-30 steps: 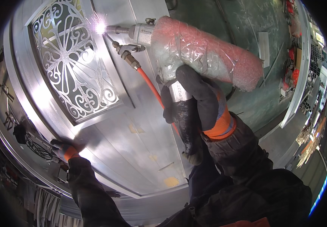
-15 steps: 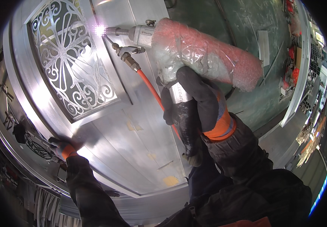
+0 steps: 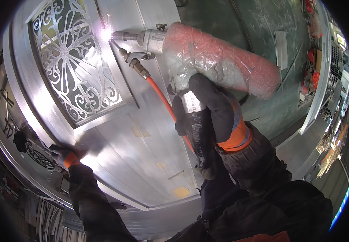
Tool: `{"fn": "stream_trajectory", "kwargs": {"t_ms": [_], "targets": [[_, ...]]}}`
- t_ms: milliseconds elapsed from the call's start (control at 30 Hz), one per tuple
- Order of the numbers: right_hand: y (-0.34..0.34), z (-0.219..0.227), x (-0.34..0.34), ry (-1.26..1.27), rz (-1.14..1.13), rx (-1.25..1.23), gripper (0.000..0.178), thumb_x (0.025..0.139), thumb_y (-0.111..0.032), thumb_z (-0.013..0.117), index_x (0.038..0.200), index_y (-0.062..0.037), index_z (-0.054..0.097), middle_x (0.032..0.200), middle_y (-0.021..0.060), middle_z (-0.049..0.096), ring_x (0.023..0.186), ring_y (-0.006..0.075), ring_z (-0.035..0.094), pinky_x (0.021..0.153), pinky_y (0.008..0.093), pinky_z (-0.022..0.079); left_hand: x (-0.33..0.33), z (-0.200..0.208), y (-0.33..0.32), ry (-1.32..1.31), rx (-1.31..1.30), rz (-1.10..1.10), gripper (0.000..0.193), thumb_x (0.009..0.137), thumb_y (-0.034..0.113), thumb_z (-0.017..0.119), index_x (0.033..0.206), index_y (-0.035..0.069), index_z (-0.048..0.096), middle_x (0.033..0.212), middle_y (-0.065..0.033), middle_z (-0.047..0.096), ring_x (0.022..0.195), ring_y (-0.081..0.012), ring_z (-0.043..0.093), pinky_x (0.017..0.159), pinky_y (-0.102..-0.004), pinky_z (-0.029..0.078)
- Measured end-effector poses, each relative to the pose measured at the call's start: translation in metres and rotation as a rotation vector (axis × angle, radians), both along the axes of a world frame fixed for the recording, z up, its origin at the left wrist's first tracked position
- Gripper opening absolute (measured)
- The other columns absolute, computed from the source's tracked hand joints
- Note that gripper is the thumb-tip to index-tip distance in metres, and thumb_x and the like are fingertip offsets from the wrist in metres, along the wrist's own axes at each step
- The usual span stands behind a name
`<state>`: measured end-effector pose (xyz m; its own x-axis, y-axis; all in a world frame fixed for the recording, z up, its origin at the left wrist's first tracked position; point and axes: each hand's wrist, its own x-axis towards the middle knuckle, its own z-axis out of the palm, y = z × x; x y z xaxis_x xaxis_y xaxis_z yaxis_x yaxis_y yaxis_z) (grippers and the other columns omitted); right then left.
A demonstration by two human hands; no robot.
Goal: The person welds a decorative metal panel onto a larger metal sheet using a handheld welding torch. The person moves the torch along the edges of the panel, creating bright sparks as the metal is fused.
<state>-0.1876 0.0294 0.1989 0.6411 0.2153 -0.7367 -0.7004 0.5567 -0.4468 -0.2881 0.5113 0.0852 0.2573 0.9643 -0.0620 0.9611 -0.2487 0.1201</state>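
Observation:
My right hand (image 3: 213, 103), in a dark glove with an orange and blue cuff, is wrapped round the handle of a welding gun (image 3: 154, 40). Pink and clear bubble wrap covers the gun's body. At its nozzle tip a white-pink glare burns against a silvery metal door panel (image 3: 138, 137), hiding the exact contact spot. A thin nozzle with brass-coloured fittings (image 3: 136, 65) on an orange hose (image 3: 161, 93) points at the same spot. Next to the glare lies a scrollwork grille (image 3: 67, 56) in the panel's opening. My gloved left hand (image 3: 64, 155) grips the panel's left edge, its fingertips partly hidden.
A dark green surface (image 3: 231, 24) with thin rods and a pale strip (image 3: 281, 50) lies beyond the gun. Cluttered shelves (image 3: 328, 76) line the far right. At the lower left, long metal strips (image 3: 49, 218) and a dark scrollwork piece (image 3: 39, 155) lie beside the panel.
The glare has grown and throws a spark upward. The gun and right hand have shifted slightly down in view. My left hand has moved a little left with its grip unchanged.

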Motion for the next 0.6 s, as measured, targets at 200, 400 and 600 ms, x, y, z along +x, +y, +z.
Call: {"fn": "stream_trajectory", "kwargs": {"t_ms": [200,400,600], "targets": [[0.005,0.005,-0.001,0.065,0.044,-0.043,0.043,0.1,-0.039,0.047,0.084,-0.0003,0.057,0.06,0.0106,0.057,0.05,0.0199,0.055,0.047,0.0332,0.044,0.001,0.003,-0.005,-0.012,-0.004,-0.03,0.074,0.1,0.065,0.037,0.137,0.004,0.056,0.137,-0.0214,0.059,0.126,-0.0394,0.057,0.105,-0.048,0.046],[0.004,0.011,-0.005,-0.02,0.129,-0.151,0.037,0.1,-0.031,0.045,0.081,-0.0008,0.055,0.06,0.0107,0.056,0.052,0.0207,0.056,0.047,0.0344,0.045,0.003,0.003,-0.003,0.001,-0.005,-0.005,0.081,0.097,0.07,0.035,0.138,0.004,0.056,0.137,-0.0216,0.058,0.127,-0.0394,0.056,0.107,-0.0483,0.044],[-0.007,0.013,-0.016,-0.152,0.125,-0.132,0.035,0.099,-0.022,0.042,0.107,0.0079,0.058,0.069,0.0121,0.062,0.052,0.0209,0.059,0.05,0.0322,0.048,0.0,0.004,-0.001,-0.027,0.024,-0.028,0.082,0.094,0.072,0.04,0.134,0.002,0.058,0.134,-0.022,0.061,0.122,-0.0416,0.058,0.103,-0.0494,0.046]]}}
